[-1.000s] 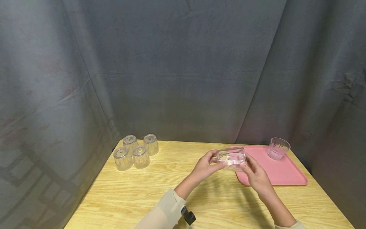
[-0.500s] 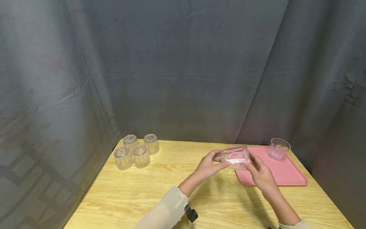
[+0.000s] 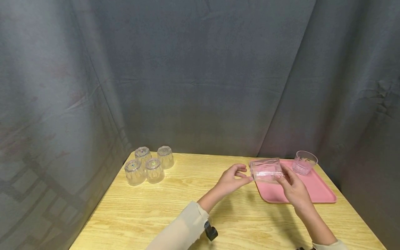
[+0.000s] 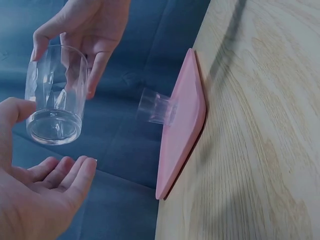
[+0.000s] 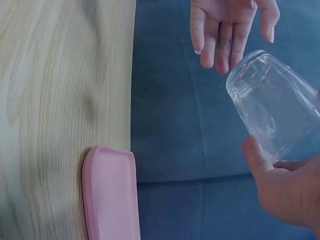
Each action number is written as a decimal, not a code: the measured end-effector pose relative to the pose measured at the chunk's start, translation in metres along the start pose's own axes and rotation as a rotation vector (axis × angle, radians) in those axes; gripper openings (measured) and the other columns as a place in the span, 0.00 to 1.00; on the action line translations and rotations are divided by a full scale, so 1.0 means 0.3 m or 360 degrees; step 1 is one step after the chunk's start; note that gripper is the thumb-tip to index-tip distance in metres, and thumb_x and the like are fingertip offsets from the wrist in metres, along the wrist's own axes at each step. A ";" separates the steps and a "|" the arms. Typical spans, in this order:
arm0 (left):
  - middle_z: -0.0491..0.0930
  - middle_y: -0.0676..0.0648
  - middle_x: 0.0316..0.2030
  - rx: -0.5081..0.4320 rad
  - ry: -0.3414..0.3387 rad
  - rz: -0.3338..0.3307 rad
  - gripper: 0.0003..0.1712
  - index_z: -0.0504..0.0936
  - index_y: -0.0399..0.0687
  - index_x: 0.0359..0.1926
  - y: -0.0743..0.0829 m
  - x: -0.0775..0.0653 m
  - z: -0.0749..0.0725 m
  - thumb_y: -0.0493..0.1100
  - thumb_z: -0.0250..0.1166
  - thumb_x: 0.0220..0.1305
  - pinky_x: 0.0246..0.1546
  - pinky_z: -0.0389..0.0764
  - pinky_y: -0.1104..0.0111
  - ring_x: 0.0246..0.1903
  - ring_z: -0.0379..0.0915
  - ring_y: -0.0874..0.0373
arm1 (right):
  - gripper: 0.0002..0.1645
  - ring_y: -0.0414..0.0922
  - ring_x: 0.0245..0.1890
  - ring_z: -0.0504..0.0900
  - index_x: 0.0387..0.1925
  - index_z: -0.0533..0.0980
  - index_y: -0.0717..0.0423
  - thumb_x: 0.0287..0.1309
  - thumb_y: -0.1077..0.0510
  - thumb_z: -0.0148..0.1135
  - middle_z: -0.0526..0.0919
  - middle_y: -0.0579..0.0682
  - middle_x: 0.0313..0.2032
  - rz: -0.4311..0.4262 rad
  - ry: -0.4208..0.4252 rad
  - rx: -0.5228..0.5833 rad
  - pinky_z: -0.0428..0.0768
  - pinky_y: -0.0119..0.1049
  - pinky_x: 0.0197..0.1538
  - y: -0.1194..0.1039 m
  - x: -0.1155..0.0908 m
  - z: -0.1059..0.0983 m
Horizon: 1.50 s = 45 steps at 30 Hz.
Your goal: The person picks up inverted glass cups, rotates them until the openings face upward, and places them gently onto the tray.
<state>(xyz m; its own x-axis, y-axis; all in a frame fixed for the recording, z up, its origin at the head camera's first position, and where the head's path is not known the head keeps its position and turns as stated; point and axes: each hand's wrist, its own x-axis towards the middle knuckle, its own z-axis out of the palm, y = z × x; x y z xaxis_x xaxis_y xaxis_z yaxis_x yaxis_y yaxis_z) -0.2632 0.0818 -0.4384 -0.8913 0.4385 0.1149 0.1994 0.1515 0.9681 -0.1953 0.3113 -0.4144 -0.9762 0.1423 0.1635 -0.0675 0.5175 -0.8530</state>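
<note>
A clear drinking glass [image 3: 265, 170] is held on its side in the air, over the left part of the pink tray [image 3: 312, 191]. My right hand [image 3: 295, 189] grips it around the rim end, thumb on the near side. My left hand [image 3: 231, 180] is at the base end, fingers loosely spread; in the left wrist view its fingers [image 4: 75, 180] stand apart from the glass. The left thumb [image 4: 17, 109] is close to the base, and whether it touches cannot be told. Another glass [image 3: 303, 162] stands upright at the tray's back right.
Several upside-down glasses, one of them a front glass [image 3: 154, 171], are grouped at the back left of the wooden table [image 3: 187, 194]. Grey curtains [image 3: 200, 86] hang behind and at both sides. A black strap device [image 3: 210, 232] sits at the left sleeve.
Both hands have shifted right with the glass, bringing it farther over the tray. The left fingers have let go of the glass, while the right hand keeps its hold.
</note>
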 end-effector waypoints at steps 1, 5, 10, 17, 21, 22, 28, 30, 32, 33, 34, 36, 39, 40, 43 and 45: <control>0.80 0.49 0.58 0.0011 -0.0004 0.0004 0.35 0.73 0.45 0.67 -0.001 0.002 0.002 0.51 0.71 0.62 0.43 0.80 0.72 0.48 0.78 0.66 | 0.41 0.67 0.70 0.62 0.77 0.54 0.65 0.75 0.46 0.54 0.61 0.73 0.71 0.0013 -0.0005 -0.0009 0.60 0.06 0.45 0.002 0.002 -0.004; 0.80 0.49 0.56 0.0078 0.0010 0.0014 0.33 0.74 0.44 0.65 -0.008 0.014 0.010 0.51 0.71 0.63 0.42 0.80 0.72 0.47 0.78 0.66 | 0.43 0.69 0.71 0.61 0.77 0.53 0.64 0.74 0.45 0.55 0.59 0.74 0.72 0.0047 -0.0003 -0.0040 0.61 0.06 0.45 0.007 0.009 -0.020; 0.81 0.53 0.52 0.0167 0.0057 0.0013 0.30 0.76 0.46 0.62 -0.021 0.032 0.025 0.50 0.70 0.62 0.40 0.80 0.73 0.46 0.78 0.63 | 0.44 0.70 0.70 0.61 0.77 0.52 0.66 0.74 0.46 0.56 0.58 0.74 0.72 0.0047 0.0018 -0.0060 0.61 0.06 0.45 0.019 0.016 -0.038; 0.81 0.55 0.49 0.0267 0.0096 -0.0034 0.28 0.78 0.45 0.60 -0.037 0.059 0.061 0.48 0.70 0.60 0.40 0.79 0.73 0.51 0.80 0.51 | 0.46 0.70 0.70 0.61 0.78 0.51 0.66 0.73 0.45 0.57 0.57 0.72 0.73 0.0067 0.0036 -0.0109 0.61 0.06 0.43 0.044 0.027 -0.069; 0.82 0.54 0.47 0.0361 0.0116 -0.0054 0.26 0.79 0.45 0.57 -0.042 0.075 0.084 0.48 0.70 0.60 0.41 0.79 0.73 0.47 0.80 0.57 | 0.47 0.71 0.69 0.62 0.78 0.50 0.66 0.73 0.43 0.56 0.58 0.74 0.72 0.0099 0.0043 -0.0143 0.61 0.06 0.40 0.056 0.032 -0.088; 0.82 0.55 0.47 0.0385 0.0121 -0.0060 0.25 0.79 0.46 0.56 -0.043 0.079 0.090 0.49 0.70 0.60 0.41 0.78 0.73 0.46 0.80 0.59 | 0.47 0.71 0.69 0.62 0.78 0.50 0.66 0.73 0.43 0.56 0.59 0.74 0.72 0.0109 0.0046 -0.0154 0.61 0.07 0.40 0.059 0.033 -0.093; 0.83 0.53 0.46 0.0446 0.0104 -0.0092 0.22 0.80 0.51 0.55 -0.047 0.088 0.116 0.50 0.69 0.61 0.39 0.78 0.72 0.39 0.75 0.67 | 0.48 0.73 0.69 0.62 0.78 0.49 0.66 0.73 0.41 0.54 0.57 0.75 0.72 0.0130 0.0069 -0.0181 0.61 0.07 0.38 0.076 0.037 -0.118; 0.83 0.53 0.46 0.0450 0.0097 -0.0106 0.23 0.80 0.51 0.56 -0.048 0.088 0.127 0.51 0.69 0.61 0.38 0.78 0.72 0.38 0.76 0.67 | 0.49 0.73 0.69 0.60 0.78 0.48 0.65 0.73 0.41 0.54 0.56 0.75 0.73 0.0130 0.0067 -0.0169 0.62 0.07 0.39 0.084 0.038 -0.126; 0.82 0.54 0.45 0.0455 0.0094 -0.0128 0.24 0.80 0.51 0.57 -0.049 0.089 0.138 0.51 0.69 0.62 0.38 0.78 0.72 0.38 0.76 0.67 | 0.49 0.73 0.70 0.59 0.79 0.47 0.63 0.73 0.41 0.55 0.54 0.74 0.74 0.0131 0.0065 -0.0149 0.62 0.06 0.40 0.093 0.041 -0.132; 0.82 0.55 0.45 0.0458 0.0095 -0.0136 0.24 0.80 0.50 0.57 -0.048 0.090 0.143 0.52 0.69 0.62 0.38 0.78 0.71 0.38 0.76 0.67 | 0.49 0.72 0.70 0.59 0.79 0.47 0.62 0.73 0.41 0.55 0.53 0.73 0.74 0.0128 0.0067 -0.0140 0.62 0.06 0.40 0.097 0.042 -0.136; 0.82 0.55 0.44 0.0469 0.0099 -0.0145 0.24 0.80 0.50 0.57 -0.049 0.092 0.149 0.52 0.69 0.61 0.38 0.78 0.71 0.38 0.77 0.66 | 0.49 0.72 0.70 0.59 0.79 0.46 0.61 0.73 0.41 0.55 0.52 0.73 0.75 0.0129 0.0068 -0.0135 0.62 0.06 0.40 0.103 0.044 -0.139; 0.82 0.56 0.43 0.0501 0.0106 -0.0168 0.25 0.80 0.51 0.57 -0.050 0.096 0.160 0.54 0.69 0.61 0.38 0.79 0.71 0.38 0.77 0.66 | 0.49 0.72 0.70 0.59 0.80 0.46 0.60 0.73 0.42 0.55 0.51 0.71 0.75 0.0137 0.0067 -0.0134 0.62 0.06 0.40 0.114 0.048 -0.146; 0.82 0.55 0.42 0.0553 0.0124 -0.0190 0.25 0.80 0.51 0.56 -0.055 0.104 0.176 0.54 0.69 0.60 0.38 0.78 0.70 0.38 0.77 0.64 | 0.49 0.71 0.69 0.60 0.80 0.45 0.60 0.73 0.41 0.54 0.51 0.72 0.75 0.0146 0.0062 -0.0148 0.62 0.07 0.39 0.129 0.056 -0.154; 0.82 0.55 0.42 0.0568 0.0131 -0.0198 0.24 0.80 0.52 0.55 -0.059 0.108 0.181 0.55 0.70 0.60 0.38 0.78 0.70 0.37 0.76 0.64 | 0.49 0.71 0.69 0.60 0.80 0.44 0.60 0.73 0.41 0.54 0.51 0.72 0.75 0.0153 0.0057 -0.0151 0.62 0.07 0.39 0.133 0.058 -0.157; 0.83 0.53 0.41 0.0606 0.0152 -0.0206 0.24 0.81 0.50 0.54 -0.069 0.118 0.194 0.54 0.70 0.59 0.37 0.78 0.70 0.36 0.76 0.64 | 0.50 0.70 0.68 0.61 0.79 0.44 0.61 0.73 0.40 0.54 0.54 0.74 0.74 0.0168 0.0056 -0.0170 0.62 0.07 0.37 0.144 0.065 -0.165; 0.83 0.53 0.40 0.0637 0.0158 -0.0208 0.25 0.81 0.49 0.54 -0.078 0.126 0.203 0.55 0.70 0.59 0.37 0.78 0.71 0.35 0.76 0.65 | 0.50 0.70 0.68 0.61 0.79 0.44 0.61 0.73 0.39 0.53 0.55 0.75 0.73 0.0191 0.0060 -0.0187 0.62 0.08 0.36 0.150 0.070 -0.171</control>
<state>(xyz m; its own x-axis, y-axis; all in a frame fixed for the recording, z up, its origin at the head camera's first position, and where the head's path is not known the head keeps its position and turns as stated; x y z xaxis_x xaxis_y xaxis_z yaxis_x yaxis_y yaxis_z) -0.2766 0.1486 -0.4703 -0.9506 0.3083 0.0370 0.2070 0.5404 0.8156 -0.2083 0.3808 -0.4240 -0.9672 0.2395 0.0844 0.0759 0.5898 -0.8040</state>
